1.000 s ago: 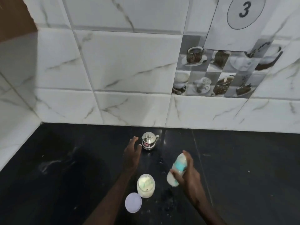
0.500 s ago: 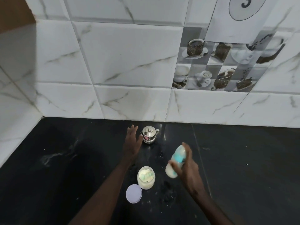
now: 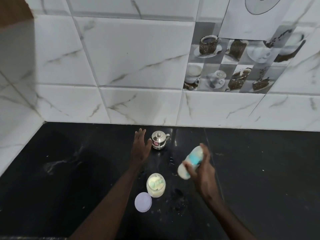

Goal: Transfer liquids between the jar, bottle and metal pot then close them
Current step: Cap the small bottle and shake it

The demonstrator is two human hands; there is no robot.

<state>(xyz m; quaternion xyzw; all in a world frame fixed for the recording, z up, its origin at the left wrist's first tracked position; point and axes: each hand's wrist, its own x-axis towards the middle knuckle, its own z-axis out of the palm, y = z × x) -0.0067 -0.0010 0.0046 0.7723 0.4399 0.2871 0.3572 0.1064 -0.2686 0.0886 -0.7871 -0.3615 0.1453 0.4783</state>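
A small shiny metal pot [image 3: 158, 140] with its lid on stands near the back wall on the black counter [image 3: 69, 170]. My left hand [image 3: 140, 148] is open, fingers spread, just left of the pot with the thumb close to it. My right hand [image 3: 201, 168] grips a plastic bottle [image 3: 190, 161] with a teal label, tilted above the counter with pale liquid inside. An open glass jar [image 3: 156, 185] holding pale liquid stands in front, and its round white lid [image 3: 143, 202] lies flat beside it to the left.
White marble-look tiles form the back wall [image 3: 138, 66] and the left side wall [image 3: 15, 110]. Small drops and smears [image 3: 178, 196] spot the counter around the jar.
My left hand has reached further forward, coming alongside the pot. The view has tipped downward. The bottle stays tilted in my right hand.
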